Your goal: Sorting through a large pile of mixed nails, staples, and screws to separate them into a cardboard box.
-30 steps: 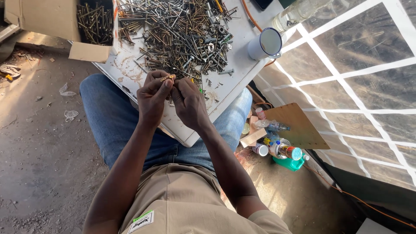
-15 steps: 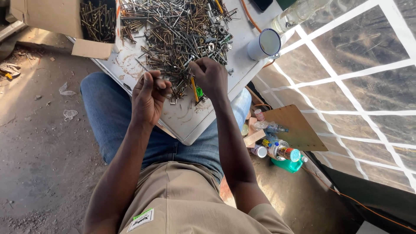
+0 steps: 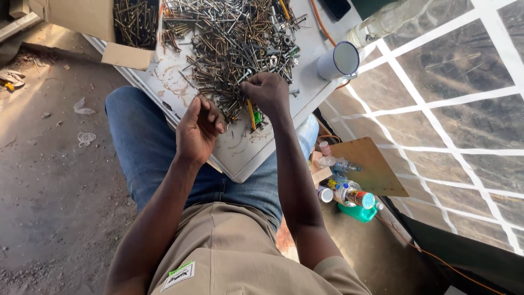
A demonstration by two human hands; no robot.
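A white board [image 3: 248,155] rests on my lap and carries a big heap of mixed metal screws and nails [image 3: 234,38]. My right hand [image 3: 266,93] reaches into the near edge of the heap with its fingers pinched among the screws; whether it grips one I cannot tell. My left hand [image 3: 197,130] hovers over the board just left of it, fingers curled in; anything held inside is hidden. A yellow-handled tool [image 3: 251,114] and a small green piece [image 3: 257,117] lie on the board under my right hand.
A cardboard box [image 3: 128,24] with dark screws stands at the board's far left. A white enamel mug [image 3: 338,61] sits at the board's right corner. Small bottles and a green tray [image 3: 349,194] lie on the ground to the right, beside a brown board [image 3: 371,166]. White mesh netting [image 3: 458,109] hangs at right.
My two hands were together over the board's near part. They have come apart: my right hand moved up into the heap, my left hand stayed lower and to the left.
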